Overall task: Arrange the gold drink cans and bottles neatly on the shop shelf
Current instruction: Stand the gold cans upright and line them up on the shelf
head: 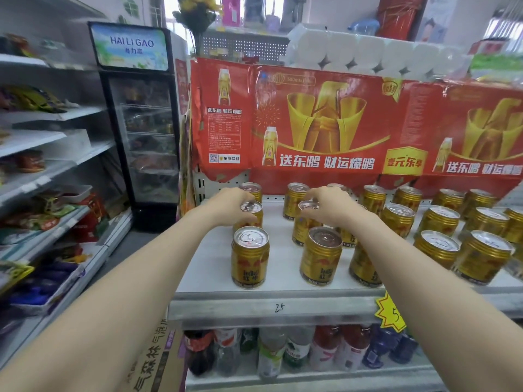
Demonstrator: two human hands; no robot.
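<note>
The left hand [229,206] curls round the middle can [252,219] of the leftmost row; the right hand [332,207] grips the neighbouring can [304,230] (both upright on the white shelf [283,258]).

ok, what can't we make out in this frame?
Head view:
- Price tag: number covered by right arm.
- Can beneath that arm: label mostly hidden.
- Back can: behind right hand.
- Edge can: cut off by right frame edge.
- Fridge contents: blurred.

Left hand [228,205], right hand [331,206] outstretched, fingers [242,195] curled
</note>
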